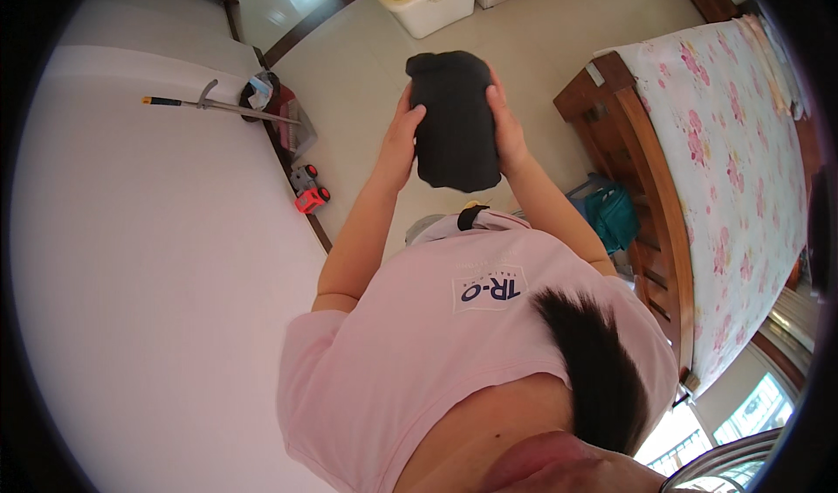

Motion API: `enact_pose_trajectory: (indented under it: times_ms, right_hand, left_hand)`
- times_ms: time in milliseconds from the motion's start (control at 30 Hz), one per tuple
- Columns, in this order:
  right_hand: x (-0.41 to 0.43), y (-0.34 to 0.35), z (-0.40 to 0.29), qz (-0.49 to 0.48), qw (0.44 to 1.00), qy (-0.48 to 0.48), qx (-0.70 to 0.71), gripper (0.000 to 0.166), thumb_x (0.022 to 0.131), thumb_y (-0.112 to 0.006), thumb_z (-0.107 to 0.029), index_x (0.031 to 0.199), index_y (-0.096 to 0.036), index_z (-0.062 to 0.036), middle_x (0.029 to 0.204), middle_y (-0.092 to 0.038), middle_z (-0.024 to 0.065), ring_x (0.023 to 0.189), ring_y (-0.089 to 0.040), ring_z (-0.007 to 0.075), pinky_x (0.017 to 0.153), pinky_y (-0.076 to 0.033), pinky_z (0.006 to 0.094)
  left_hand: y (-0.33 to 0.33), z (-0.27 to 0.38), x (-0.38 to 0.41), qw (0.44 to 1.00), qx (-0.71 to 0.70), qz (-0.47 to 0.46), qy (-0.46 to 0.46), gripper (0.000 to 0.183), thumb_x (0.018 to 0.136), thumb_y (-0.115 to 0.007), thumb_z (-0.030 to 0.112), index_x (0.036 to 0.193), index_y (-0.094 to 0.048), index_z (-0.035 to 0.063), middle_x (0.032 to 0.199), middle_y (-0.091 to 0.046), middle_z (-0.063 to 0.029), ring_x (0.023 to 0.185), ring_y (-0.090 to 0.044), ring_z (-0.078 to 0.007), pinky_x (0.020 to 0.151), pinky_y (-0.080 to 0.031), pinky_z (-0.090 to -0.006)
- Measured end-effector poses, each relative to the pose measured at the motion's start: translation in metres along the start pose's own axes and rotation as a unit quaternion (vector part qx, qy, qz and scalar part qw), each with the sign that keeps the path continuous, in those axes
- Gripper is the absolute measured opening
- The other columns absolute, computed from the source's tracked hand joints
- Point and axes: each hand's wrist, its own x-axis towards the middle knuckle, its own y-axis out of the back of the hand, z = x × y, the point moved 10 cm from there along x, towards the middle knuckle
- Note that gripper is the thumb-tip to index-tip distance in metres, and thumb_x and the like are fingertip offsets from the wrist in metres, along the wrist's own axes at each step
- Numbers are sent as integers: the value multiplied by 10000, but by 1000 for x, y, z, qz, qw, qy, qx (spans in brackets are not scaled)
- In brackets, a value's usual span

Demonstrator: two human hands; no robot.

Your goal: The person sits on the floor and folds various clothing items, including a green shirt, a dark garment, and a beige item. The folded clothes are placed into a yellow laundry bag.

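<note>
A black folded or rolled bundle, apparently of cloth, [455, 123] is held upright in front of my chest between both hands. My left hand [400, 136] grips its left side, with the thumb on the near face and the other fingers mostly hidden behind it. On the opposite side, my right hand [507, 123] presses against the upper edge, its thumb along the front and its remaining fingers largely out of sight. The bundle's far side is hidden.
A wooden bed [655, 211] with a floral sheet [733, 166] stands at right, beside a teal bag [612, 215]. Along the left wall are a long-handled tool [222, 107], a dustpan [298, 130] and a toy vehicle [311, 192]. A white bin [435, 12] stands ahead.
</note>
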Motion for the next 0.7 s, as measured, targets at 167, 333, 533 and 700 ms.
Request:
enact_pose_trajectory:
  times_ms: [167,333,533,700]
  right_hand:
    - [43,-33,-24,-79,960,125,-239,557,952,-409,-267,1426,-193,-70,1398,-324,116,1306,-264,206,1074,-196,309]
    - [122,-1,19,-7,996,-82,36,520,965,-375,-353,1361,-319,-21,1354,-388,112,1226,-389,187,1030,-300,294]
    - [212,4,57,-15,974,-189,127,521,962,-375,-368,1341,-346,-11,1315,-430,128,1205,-419,199,1015,-320,299]
    - [321,-9,33,-84,987,-125,-60,525,960,-375,-381,1324,-368,-3,1283,-465,141,1188,-444,209,1003,-337,303]
  left_hand:
    - [10,-25,35,980,-176,-33,89,702,875,-424,570,1376,-306,93,1375,-388,-98,1236,-413,-243,1037,-336,-397]
    - [9,-10,97,947,-298,-85,88,778,838,-421,633,1370,-310,77,1363,-403,-114,1229,-425,-264,1027,-358,-415]
    - [61,-4,203,988,-134,-2,79,798,809,-531,584,1376,-297,75,1374,-383,-138,1244,-403,-281,1036,-339,-411]
    - [86,7,280,946,-281,10,160,777,811,-547,562,1380,-296,95,1365,-393,-144,1248,-395,-298,1049,-318,-430]
